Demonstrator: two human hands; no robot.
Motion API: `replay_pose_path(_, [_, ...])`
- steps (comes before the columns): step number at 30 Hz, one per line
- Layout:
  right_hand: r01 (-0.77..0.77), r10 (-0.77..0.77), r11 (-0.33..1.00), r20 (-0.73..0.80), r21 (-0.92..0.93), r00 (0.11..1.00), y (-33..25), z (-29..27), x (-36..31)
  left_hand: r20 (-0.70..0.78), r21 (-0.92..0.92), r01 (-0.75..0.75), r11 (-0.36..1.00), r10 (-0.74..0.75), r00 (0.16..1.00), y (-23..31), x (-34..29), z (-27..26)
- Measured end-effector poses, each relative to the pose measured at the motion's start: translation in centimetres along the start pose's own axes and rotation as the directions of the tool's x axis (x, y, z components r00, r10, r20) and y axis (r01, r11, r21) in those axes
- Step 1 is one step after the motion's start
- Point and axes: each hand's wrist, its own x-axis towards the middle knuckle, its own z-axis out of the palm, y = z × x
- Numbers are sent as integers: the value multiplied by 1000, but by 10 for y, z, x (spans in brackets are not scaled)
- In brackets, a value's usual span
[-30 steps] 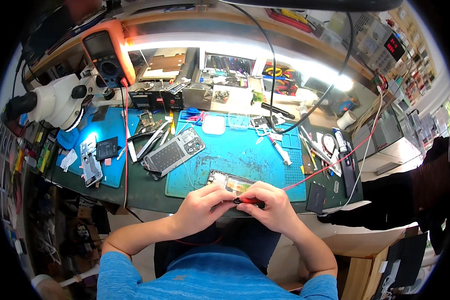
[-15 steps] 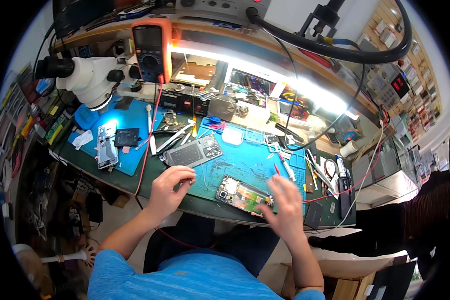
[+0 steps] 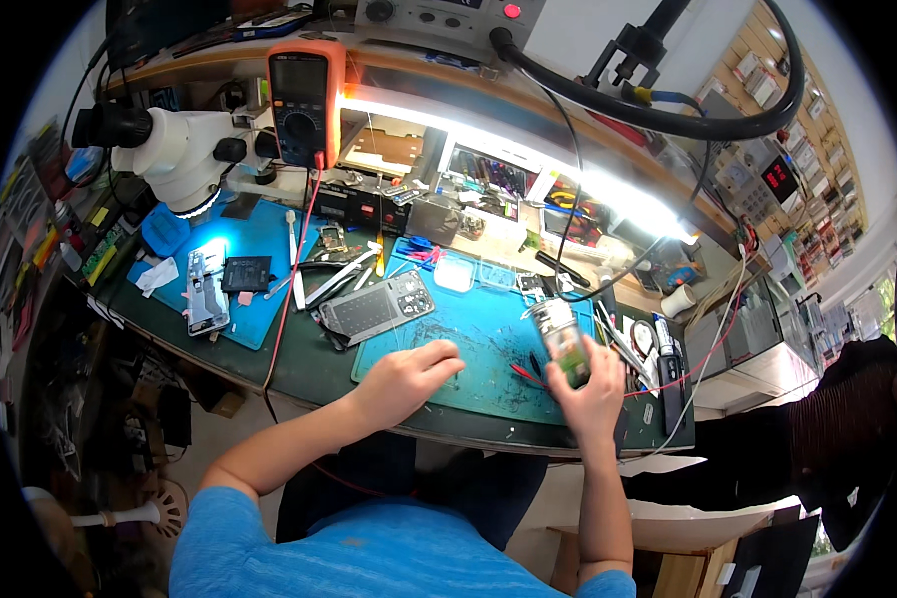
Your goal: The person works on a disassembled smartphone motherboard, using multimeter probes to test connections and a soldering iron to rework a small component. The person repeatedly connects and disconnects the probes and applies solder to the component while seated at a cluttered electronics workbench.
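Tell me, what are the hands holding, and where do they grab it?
The right hand grips an opened phone with green circuit board by its lower end. The left hand holds nothing, resting on the teal mat.

Your right hand point(image 3: 590, 391) holds the opened phone point(image 3: 562, 341) over the mat's point(image 3: 488, 344) right edge; your left hand point(image 3: 409, 377) rests on its near edge. Behind it lies another phone point(image 3: 377, 307). The microscope point(image 3: 174, 151) stands far left, the multimeter point(image 3: 304, 100) behind.

Back left: we see a white microscope point(image 3: 174, 149) lighting a small blue mat point(image 3: 259, 299).
Shelf: an orange multimeter point(image 3: 304, 100) stands upright, its red lead point(image 3: 287, 299) trailing down.
Centre: a grey phone frame point(image 3: 374, 307) lies beside white tweezers point(image 3: 339, 277).
Far right: a white cup point(image 3: 680, 299).
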Motion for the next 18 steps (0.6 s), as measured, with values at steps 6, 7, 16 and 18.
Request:
replay_pose_path(6, [-159,147,965,-74,-207,986,46,21,13,53,125,7,992,-13,999,-6,-1,19])
replay_pose_path(7, [-166,155,959,-63,-229,986,47,20,14,30,149,-15,989,11,999,-6,-2,16])
replay_pose_path(16, [20,-42,975,98,221,994,-31,-28,50,19,141,99,985,-103,995,-8,-34,-31])
replay_pose_path(18, [-112,-41,847,273,520,961,-72,-64,83,90,67,125,990,-130,987,-17,-38,-31])
